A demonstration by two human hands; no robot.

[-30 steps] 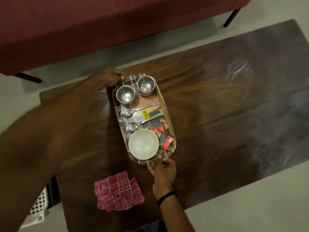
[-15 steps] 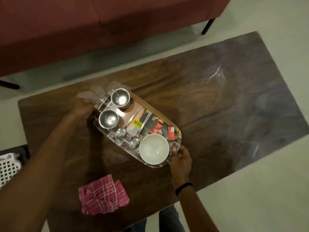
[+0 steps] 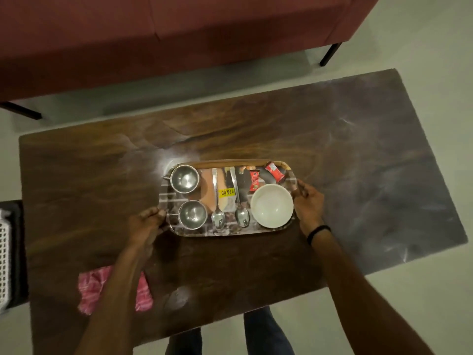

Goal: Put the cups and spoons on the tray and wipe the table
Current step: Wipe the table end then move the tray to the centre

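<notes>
A shiny rectangular tray [image 3: 231, 232] lies lengthwise across the middle of the dark wooden table [image 3: 345, 175]. On it stand two steel cups [image 3: 184, 178] [image 3: 192, 214] at the left end, two spoons [image 3: 218, 216] [image 3: 241, 213] in the middle, a white bowl [image 3: 271, 205] and two small red packets [image 3: 274, 171] at the right end. My left hand [image 3: 147, 226] grips the tray's left edge. My right hand [image 3: 308, 204] grips its right edge. A pink checked cloth [image 3: 89, 288] lies on the table near the front left, partly hidden under my left forearm.
A dark red sofa [image 3: 166, 34] with black legs runs along the far side of the table. A white slatted basket [image 3: 3, 262] sits at the left edge of view. My legs [image 3: 266, 331] stand at the table's near edge.
The tray has turned clockwise from pointing away from me to lying sideways across the table. Both hands stayed on its ends and moved with it.
</notes>
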